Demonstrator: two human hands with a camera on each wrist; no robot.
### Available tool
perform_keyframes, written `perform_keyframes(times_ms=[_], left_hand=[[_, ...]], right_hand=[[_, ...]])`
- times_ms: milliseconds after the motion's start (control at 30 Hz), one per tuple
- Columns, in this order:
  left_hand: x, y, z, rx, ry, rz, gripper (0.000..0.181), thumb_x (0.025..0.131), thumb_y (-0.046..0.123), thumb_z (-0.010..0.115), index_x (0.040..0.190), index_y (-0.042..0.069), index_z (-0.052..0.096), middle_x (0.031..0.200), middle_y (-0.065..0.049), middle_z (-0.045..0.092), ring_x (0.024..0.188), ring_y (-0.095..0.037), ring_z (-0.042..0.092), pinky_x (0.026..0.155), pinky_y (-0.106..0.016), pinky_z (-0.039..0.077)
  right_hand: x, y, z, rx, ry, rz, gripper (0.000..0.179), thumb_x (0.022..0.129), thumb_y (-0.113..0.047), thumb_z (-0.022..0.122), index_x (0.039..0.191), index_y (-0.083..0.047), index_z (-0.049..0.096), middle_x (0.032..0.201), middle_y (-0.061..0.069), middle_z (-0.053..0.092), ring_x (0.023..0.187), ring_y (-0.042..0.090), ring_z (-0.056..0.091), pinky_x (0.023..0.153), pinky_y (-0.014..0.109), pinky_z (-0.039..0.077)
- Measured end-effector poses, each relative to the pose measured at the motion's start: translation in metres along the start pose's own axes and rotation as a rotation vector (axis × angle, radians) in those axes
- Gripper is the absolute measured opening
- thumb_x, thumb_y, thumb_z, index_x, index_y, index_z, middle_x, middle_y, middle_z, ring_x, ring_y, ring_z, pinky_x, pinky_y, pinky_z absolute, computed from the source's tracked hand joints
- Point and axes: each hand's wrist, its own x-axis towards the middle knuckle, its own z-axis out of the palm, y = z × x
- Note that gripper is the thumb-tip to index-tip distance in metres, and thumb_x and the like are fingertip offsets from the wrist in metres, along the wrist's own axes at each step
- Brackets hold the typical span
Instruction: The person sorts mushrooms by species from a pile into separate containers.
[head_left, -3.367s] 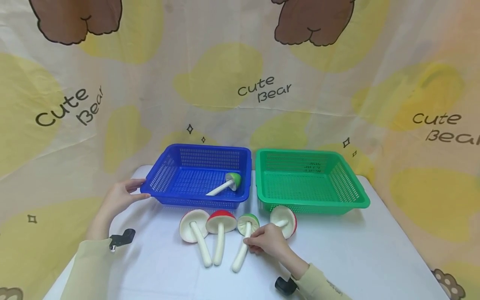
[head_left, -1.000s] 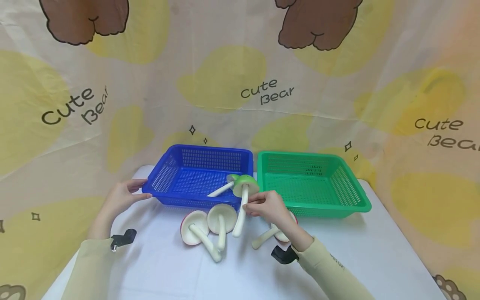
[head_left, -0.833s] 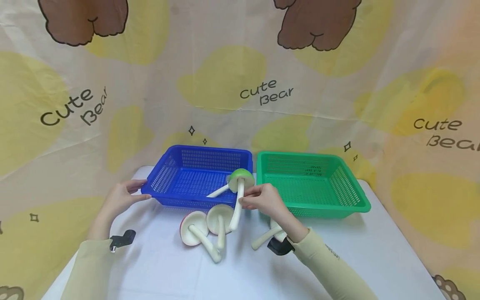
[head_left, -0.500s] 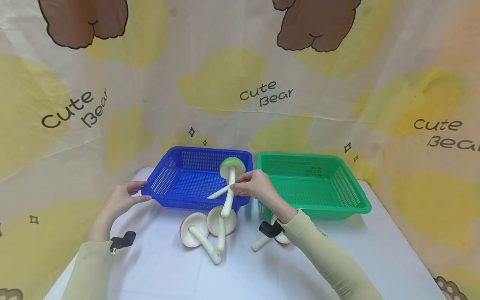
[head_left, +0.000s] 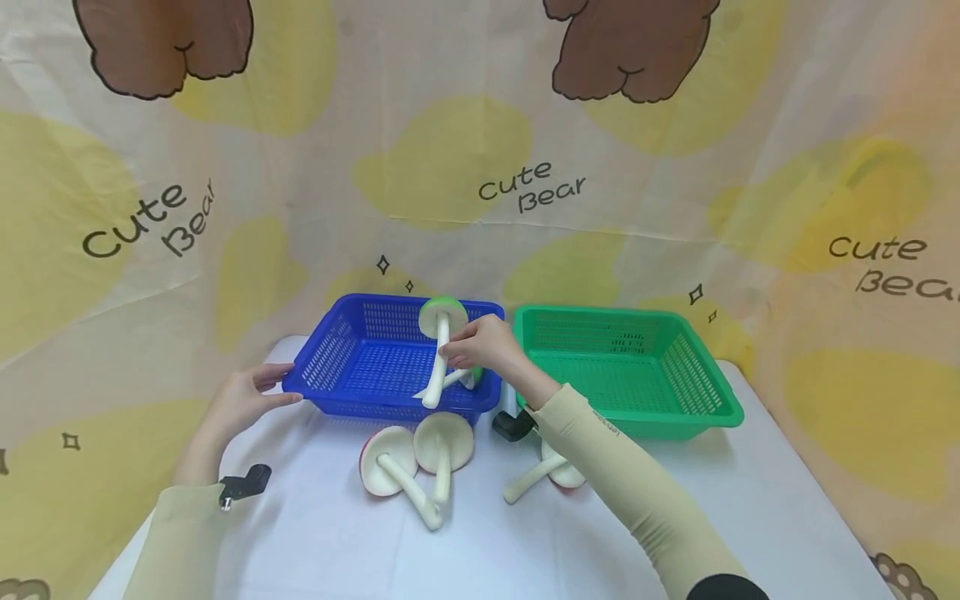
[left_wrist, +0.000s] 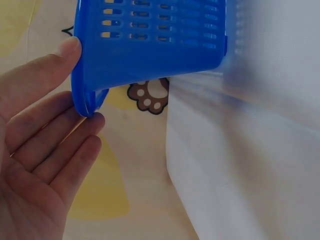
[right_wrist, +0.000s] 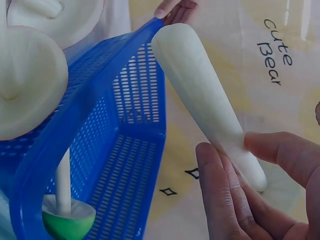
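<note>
My right hand (head_left: 483,343) pinches the white stem of a green-capped toy mushroom (head_left: 441,329), cap up, over the blue basket (head_left: 390,410). Close up in the right wrist view, thumb and fingers press on the stem (right_wrist: 200,85), and the cap is mostly hidden. Lying inside the basket is another green-capped mushroom (right_wrist: 69,225), partly behind the held one in the head view. My left hand (head_left: 242,402) holds the basket's left front corner, thumb on one side of the rim and fingers on the other, as the left wrist view shows at the blue rim (left_wrist: 80,65).
Two mushrooms with pale undersides, one (head_left: 387,461) red-edged and the other (head_left: 444,442) beside it, lie before the blue basket. Another red-edged mushroom (head_left: 536,478) lies partly behind the right sleeve. A green basket (head_left: 630,421) stands to the right on the white table (head_left: 750,517).
My right hand has lifted the green-capped mushroom off the table and carried it up and left over the blue basket. The mushrooms on the table have shifted slightly. My left hand stays at the rim.
</note>
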Motion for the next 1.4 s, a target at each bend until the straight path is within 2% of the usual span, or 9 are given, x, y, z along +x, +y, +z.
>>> perform_keyframes(times_ms=[300, 500, 733, 867, 1033, 1267, 1400], left_hand=[[0.0, 0.001, -0.001, 0.007, -0.011, -0.026, 0.066, 0.081, 0.037, 0.074, 0.13, -0.002, 0.054, 0.127, -0.027, 0.057, 0.115, -0.05, 0.053, 0.095, -0.057, 0.047], [0.002, 0.003, -0.001, 0.013, -0.016, -0.021, 0.065, 0.081, 0.037, 0.074, 0.13, -0.002, 0.054, 0.127, -0.026, 0.057, 0.115, -0.049, 0.054, 0.094, -0.056, 0.048], [0.001, 0.001, 0.0, 0.009, -0.014, -0.021, 0.065, 0.081, 0.036, 0.074, 0.13, -0.002, 0.054, 0.127, -0.027, 0.057, 0.115, -0.049, 0.054, 0.094, -0.057, 0.047], [0.001, -0.003, 0.001, 0.005, 0.006, 0.0, 0.062, 0.081, 0.033, 0.075, 0.128, -0.003, 0.056, 0.125, -0.026, 0.059, 0.113, -0.048, 0.056, 0.094, -0.054, 0.048], [0.002, -0.006, 0.003, -0.002, 0.019, 0.023, 0.06, 0.08, 0.032, 0.076, 0.126, -0.002, 0.058, 0.123, -0.024, 0.061, 0.11, -0.046, 0.058, 0.093, -0.051, 0.047], [0.002, -0.003, 0.003, -0.008, 0.015, 0.03, 0.059, 0.08, 0.03, 0.076, 0.125, -0.003, 0.058, 0.122, -0.026, 0.061, 0.11, -0.048, 0.058, 0.093, -0.051, 0.047], [0.001, -0.001, 0.003, -0.006, 0.011, 0.026, 0.06, 0.081, 0.031, 0.076, 0.126, -0.004, 0.057, 0.124, -0.027, 0.059, 0.111, -0.049, 0.056, 0.093, -0.052, 0.047]], right_hand=[[0.022, -0.004, 0.009, -0.014, 0.001, 0.043, 0.022, 0.076, -0.016, 0.079, 0.092, -0.001, 0.075, 0.076, 0.012, 0.073, 0.067, 0.017, 0.072, 0.061, 0.026, 0.06], [0.033, -0.004, 0.011, 0.01, -0.004, 0.09, 0.022, 0.076, -0.015, 0.079, 0.091, 0.001, 0.074, 0.078, 0.014, 0.074, 0.067, 0.018, 0.072, 0.063, 0.028, 0.06], [0.046, -0.003, 0.015, 0.101, 0.003, 0.126, 0.025, 0.076, -0.01, 0.078, 0.095, 0.005, 0.071, 0.082, 0.019, 0.073, 0.083, 0.029, 0.072, 0.062, 0.028, 0.06], [0.05, 0.001, 0.016, 0.1, 0.025, 0.11, 0.026, 0.077, -0.012, 0.078, 0.097, 0.003, 0.072, 0.084, 0.016, 0.073, 0.085, 0.028, 0.072, 0.064, 0.027, 0.06], [0.05, 0.008, 0.01, 0.114, 0.065, 0.091, 0.027, 0.079, -0.015, 0.077, 0.101, 0.001, 0.072, 0.087, 0.015, 0.074, 0.08, 0.023, 0.073, 0.066, 0.026, 0.06], [0.04, 0.009, -0.007, 0.106, 0.076, 0.089, 0.036, 0.081, -0.02, 0.076, 0.11, 0.001, 0.068, 0.102, 0.016, 0.072, 0.093, 0.027, 0.071, 0.071, 0.026, 0.06], [0.031, 0.008, -0.017, 0.084, 0.065, 0.079, 0.039, 0.082, -0.023, 0.075, 0.114, -0.001, 0.066, 0.112, 0.016, 0.068, 0.099, 0.028, 0.069, 0.081, 0.031, 0.059]])
